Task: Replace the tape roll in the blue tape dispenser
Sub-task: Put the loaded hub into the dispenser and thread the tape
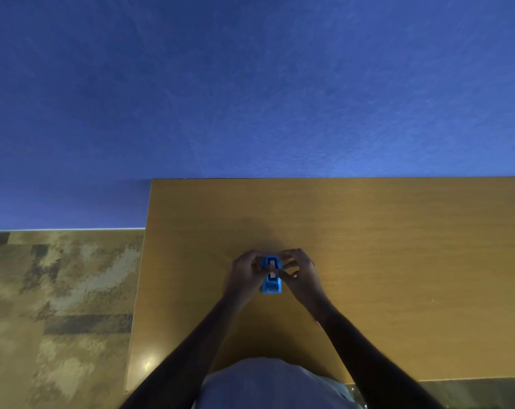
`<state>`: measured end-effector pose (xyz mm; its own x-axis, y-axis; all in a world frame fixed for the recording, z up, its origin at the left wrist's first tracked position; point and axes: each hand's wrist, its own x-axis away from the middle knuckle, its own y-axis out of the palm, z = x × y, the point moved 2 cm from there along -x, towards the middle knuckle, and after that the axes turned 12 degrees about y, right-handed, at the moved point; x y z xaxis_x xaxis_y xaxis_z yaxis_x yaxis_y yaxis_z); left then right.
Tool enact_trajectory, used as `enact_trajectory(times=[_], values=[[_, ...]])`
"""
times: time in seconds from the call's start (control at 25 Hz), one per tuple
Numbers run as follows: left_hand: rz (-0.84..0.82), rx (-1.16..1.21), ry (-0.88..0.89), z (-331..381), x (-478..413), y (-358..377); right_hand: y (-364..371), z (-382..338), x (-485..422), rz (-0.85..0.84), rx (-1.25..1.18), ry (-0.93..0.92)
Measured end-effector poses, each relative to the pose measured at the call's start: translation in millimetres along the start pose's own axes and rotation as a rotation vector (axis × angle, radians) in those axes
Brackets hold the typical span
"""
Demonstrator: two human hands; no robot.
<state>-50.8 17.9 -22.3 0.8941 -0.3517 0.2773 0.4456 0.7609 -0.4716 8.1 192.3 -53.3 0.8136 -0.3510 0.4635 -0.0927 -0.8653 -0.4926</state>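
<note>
The blue tape dispenser (271,283) stands on the wooden table (398,261), its cutter end toward me. A pale strip of tape (272,265) shows along its top. My left hand (243,274) grips the dispenser's left side. My right hand (299,270) is against its right side, fingertips pinched at the tape near the top middle. The roll itself is hidden inside the body and behind my fingers.
The table's left edge (141,276) runs beside a mottled brown floor (58,305). A blue wall (250,84) rises behind the table's far edge. My torso in a light shirt (268,385) is at the near edge.
</note>
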Motion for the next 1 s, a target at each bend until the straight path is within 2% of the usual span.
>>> enact_trajectory(times=[0.28,0.48,0.72,1.0], values=[[-0.018,-0.065,0.07,-5.6,8.5,4.8,-3.4,6.2,6.8,-0.003,0.102,-0.073],[-0.024,-0.137,0.087,-5.8,11.7,8.7,-1.5,2.0,1.2,0.059,0.076,-0.038],[-0.052,-0.163,0.082,-7.2,8.6,7.9,2.6,2.4,-3.3,0.027,0.09,0.019],[-0.048,-0.145,0.129,-0.4,11.7,5.7,3.8,3.4,0.8,0.014,0.168,-0.02]])
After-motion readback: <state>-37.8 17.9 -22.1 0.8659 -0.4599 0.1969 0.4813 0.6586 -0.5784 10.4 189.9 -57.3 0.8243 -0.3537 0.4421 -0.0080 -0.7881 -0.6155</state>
